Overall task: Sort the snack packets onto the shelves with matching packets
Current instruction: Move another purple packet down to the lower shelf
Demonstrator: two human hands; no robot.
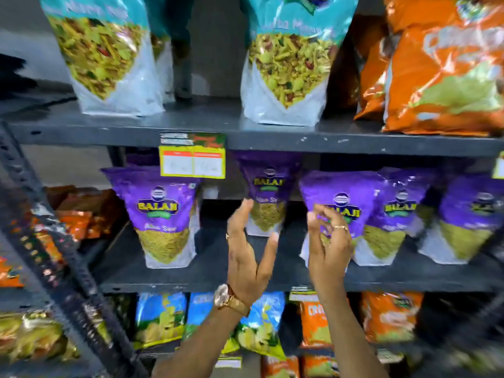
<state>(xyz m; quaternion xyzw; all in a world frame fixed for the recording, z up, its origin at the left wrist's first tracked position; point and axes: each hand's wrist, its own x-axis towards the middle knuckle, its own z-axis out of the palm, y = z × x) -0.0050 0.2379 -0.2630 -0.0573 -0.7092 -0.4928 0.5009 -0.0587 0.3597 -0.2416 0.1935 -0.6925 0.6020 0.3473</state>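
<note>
l hand [246, 257] open, fingers [242, 214] spread, gripping nothing; its fingertips touch the left edge of the rear purple packet [266, 192] standing at back of middle shelf [272, 282]. r hand [328, 246] fingers curled loosely in front of the front purple packet [343, 203]; grip unclear, blurred.

Dark grey metal shelving [272, 140] in three tiers, perforated slanted upright [41, 227] at left, yellow price label [192, 162] on shelf edge, grey wall [21, 36] far left
</note>
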